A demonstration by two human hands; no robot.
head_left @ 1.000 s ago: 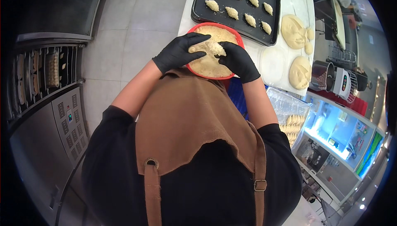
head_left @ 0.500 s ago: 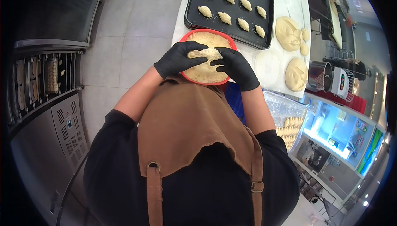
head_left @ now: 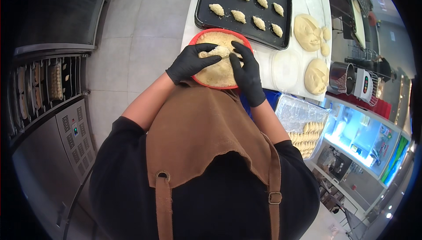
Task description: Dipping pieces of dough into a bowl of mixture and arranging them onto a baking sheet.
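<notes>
Currently, dough is over the red bowl of crumbs, partly coated. Left hand pinches it, thumb opposite fingers; right hand has fingers parted near its right end, contact unclear. Probably light, soft, easily dented; best held gently mid-body.

Pale dough piece, partly crumb-coated, crosswise over crumbs in a red bowl

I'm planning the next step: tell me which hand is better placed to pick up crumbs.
Probably the right hand: its fingers look spread apart above the crumbs in the red bowl, while the left hand grips the dough piece.
</notes>
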